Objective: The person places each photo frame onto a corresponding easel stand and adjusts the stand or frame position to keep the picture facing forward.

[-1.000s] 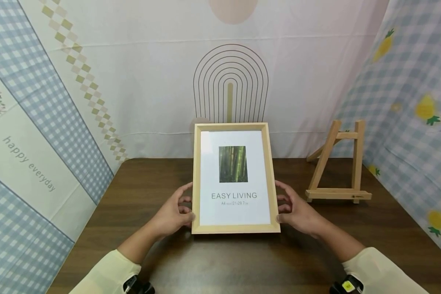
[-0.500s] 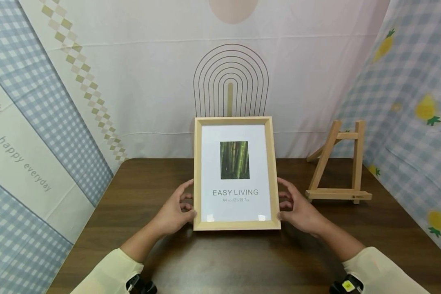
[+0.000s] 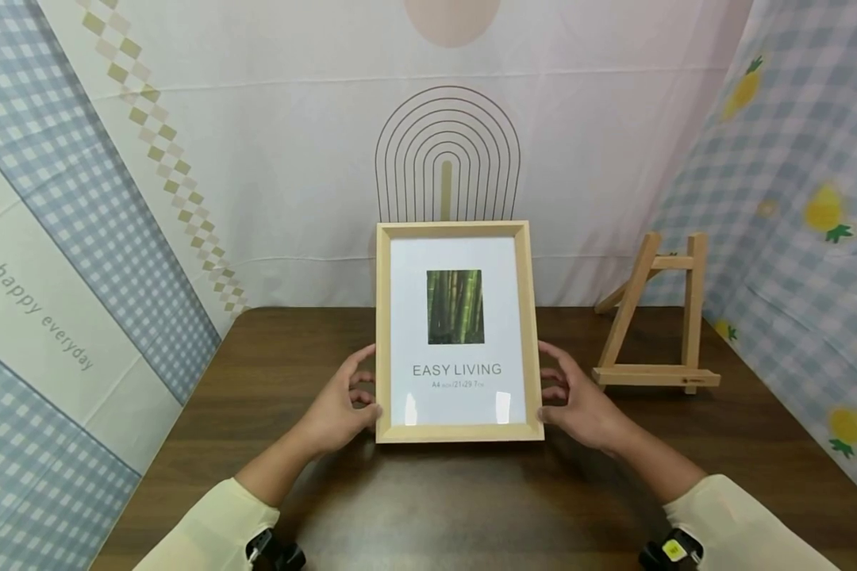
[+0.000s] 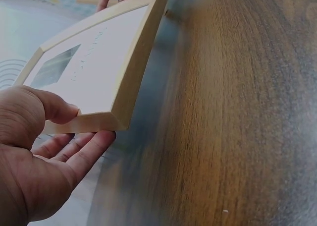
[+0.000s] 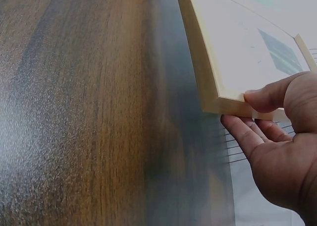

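Note:
A light wooden picture frame (image 3: 457, 433) stands nearly upright at the middle of the head view, its front towards me. Behind its glazing show a small bamboo picture and the words EASY LIVING. My left hand (image 3: 337, 408) grips the lower left side, and my right hand (image 3: 584, 408) grips the lower right side. In the left wrist view the thumb of the left hand (image 4: 39, 156) lies on the front edge with the fingers behind. The right wrist view has the right hand (image 5: 282, 146) pinching its side the same way. The frame's back is hidden.
On the right of the dark wooden table (image 3: 428, 507) stands a small wooden easel (image 3: 657, 376). A white patterned cloth (image 3: 300, 159) hangs behind the table. Blue checked cloth with pineapples (image 3: 814, 277) borders the right side, and more checked cloth (image 3: 64, 159) lies on the left.
The picture frame has risen slightly and tipped more upright, both hands keeping hold of it. Bright reflections have appeared near the bottom of its glazing. The easel stays in place.

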### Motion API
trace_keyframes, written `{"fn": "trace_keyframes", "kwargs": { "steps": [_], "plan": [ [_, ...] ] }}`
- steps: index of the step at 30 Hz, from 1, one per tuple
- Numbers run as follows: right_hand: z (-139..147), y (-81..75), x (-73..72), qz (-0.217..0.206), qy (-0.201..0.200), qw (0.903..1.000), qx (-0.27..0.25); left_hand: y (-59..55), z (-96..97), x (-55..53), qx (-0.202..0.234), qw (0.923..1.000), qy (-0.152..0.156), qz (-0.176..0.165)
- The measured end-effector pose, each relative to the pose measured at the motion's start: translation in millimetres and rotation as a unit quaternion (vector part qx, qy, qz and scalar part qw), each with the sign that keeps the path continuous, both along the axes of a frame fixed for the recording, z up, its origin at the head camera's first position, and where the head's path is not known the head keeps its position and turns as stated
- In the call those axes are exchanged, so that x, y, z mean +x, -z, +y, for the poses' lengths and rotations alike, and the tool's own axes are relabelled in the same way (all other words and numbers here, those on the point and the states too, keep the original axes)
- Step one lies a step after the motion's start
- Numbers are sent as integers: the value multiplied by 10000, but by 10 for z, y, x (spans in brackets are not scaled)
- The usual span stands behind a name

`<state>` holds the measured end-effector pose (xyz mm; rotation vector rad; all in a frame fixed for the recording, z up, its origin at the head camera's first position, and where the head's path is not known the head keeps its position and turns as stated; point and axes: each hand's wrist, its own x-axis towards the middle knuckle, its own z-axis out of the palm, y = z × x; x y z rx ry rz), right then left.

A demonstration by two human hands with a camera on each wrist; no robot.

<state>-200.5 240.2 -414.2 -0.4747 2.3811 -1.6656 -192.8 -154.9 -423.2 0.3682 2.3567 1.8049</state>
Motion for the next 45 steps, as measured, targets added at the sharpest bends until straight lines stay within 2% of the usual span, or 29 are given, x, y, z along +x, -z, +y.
{"fn": "trace_keyframes", "kwargs": {
  "steps": [16, 23, 31, 38, 45],
  "plan": [
    [-2, 33, -21, 395, 60, 9992, 8, -10, 28, -6, -231, 9991, -161, 312],
    [-2, 15, -28, 594, 132, 9980, 146, -30, 35, -21, -301, 9981, -135, 526],
    [-10, -10, -45, 766, 212, 9966, 232, -34, 39, -39, -308, 9962, -110, 812],
    [4, -7, -47, 746, 251, 9968, 149, -51, 58, -31, -269, 9952, -70, 934],
    [12, 2, -51, 921, 205, 9955, 87, -72, 71, -34, -171, 9945, -141, 1027]
  ]
}}
